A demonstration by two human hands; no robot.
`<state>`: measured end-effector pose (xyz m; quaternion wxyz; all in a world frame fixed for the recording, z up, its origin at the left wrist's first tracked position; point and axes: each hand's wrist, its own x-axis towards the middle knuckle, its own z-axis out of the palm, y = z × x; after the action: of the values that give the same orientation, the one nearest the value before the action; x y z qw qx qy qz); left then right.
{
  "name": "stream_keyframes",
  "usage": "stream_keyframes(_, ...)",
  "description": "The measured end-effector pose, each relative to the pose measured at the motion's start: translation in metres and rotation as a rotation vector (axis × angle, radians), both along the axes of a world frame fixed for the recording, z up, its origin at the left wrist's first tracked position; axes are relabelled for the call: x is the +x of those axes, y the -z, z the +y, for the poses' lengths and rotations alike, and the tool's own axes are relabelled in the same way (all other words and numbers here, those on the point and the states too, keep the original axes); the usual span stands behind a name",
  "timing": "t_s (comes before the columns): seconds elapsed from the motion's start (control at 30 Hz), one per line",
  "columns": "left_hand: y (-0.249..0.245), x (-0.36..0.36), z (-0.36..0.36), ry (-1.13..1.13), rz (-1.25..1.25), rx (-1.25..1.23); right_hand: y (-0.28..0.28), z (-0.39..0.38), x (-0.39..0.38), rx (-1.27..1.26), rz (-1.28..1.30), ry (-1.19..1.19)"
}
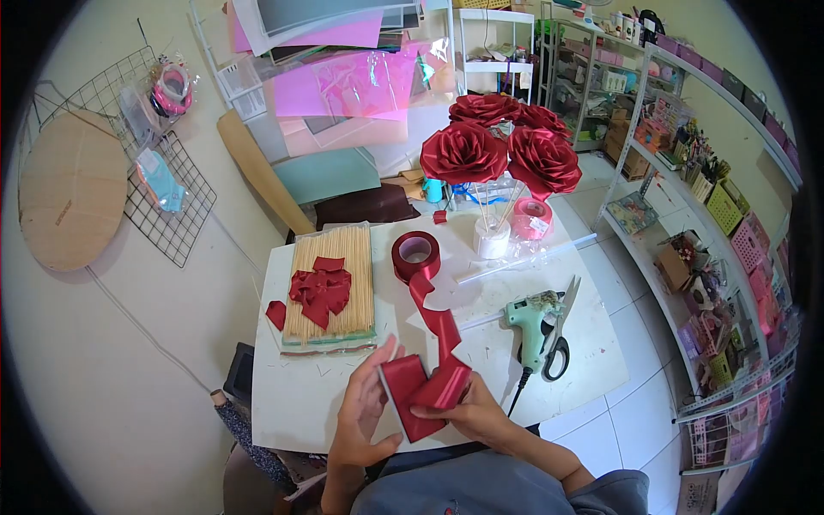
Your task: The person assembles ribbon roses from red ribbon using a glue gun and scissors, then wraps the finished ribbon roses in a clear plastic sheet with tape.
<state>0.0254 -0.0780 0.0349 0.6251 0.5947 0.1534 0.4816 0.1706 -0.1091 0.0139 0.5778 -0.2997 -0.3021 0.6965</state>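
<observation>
1. The red ribbon (425,390) sits folded into a loop over the near edge of the bench (300,403), between my two hands. My right hand (476,416) has its fingers clenched on the fold. My left hand (360,412) grasps it too, fingers laid long against its side and thumb under the lower corner. The satin looks slick, so if either pinch eases I judge the fold could spring open.
2. The ribbon's tail runs up, twisted, to the ribbon spool (416,253). A sharp tug could drag the spool toward me or set the twist into the fold.
3. The glue gun (528,322) lies just right of my right hand, with the scissors (558,335) touching it and its cord running down past my wrist. Catching that cord could pull both off the bench. I cannot tell whether the nozzle is hot.
4. Cut ribbon pieces (322,287) lie loose on the pack of bamboo skewers (330,279). A sweep of my left forearm could scatter them.
5. The ribbon roses (481,150) stand on sticks in a white cup (493,238) at the far side. They look top-heavy, and a jolt to the bench could tip them.
</observation>
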Motion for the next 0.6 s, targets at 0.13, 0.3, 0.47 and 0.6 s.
stream_keyframes(0.13,-0.003,0.000,0.001,0.066,-0.051,-0.097,0.002,-0.002,0.006,0.003,-0.259,0.025)
stream_keyframes(0.3,0.007,0.010,-0.001,-0.119,0.130,-0.114,0.007,-0.001,-0.001,0.167,-0.401,0.145)
stream_keyframes(0.47,0.003,0.013,-0.006,-0.240,0.261,-0.141,-0.002,-0.007,0.001,0.186,-0.775,0.188)
stream_keyframes(0.6,-0.005,0.013,-0.010,-0.259,0.355,-0.132,-0.006,-0.001,0.009,0.388,-0.874,0.336)
